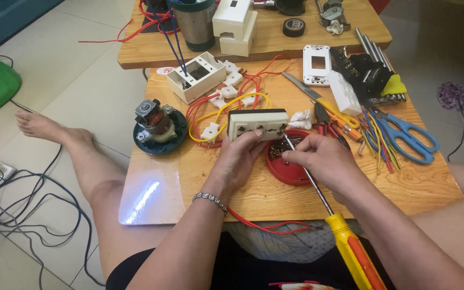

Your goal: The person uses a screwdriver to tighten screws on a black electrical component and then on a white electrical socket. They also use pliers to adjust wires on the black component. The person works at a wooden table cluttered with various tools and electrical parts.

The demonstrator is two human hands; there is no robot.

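The screwdriver [333,212] runs off the bottom edge at five o'clock, and its tip is hidden behind the socket strip [257,124]. The right hand [320,158] covers part of the red lid [288,164], whose small dark contents are too tiny to tell. At twelve o'clock, the steel cup [195,22] is cut off.

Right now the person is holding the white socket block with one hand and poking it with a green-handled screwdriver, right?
Not quite: the screwdriver has a yellow and orange handle, not green, as the head view shows. The left hand does hold the white socket block, and the right hand guides the shaft.
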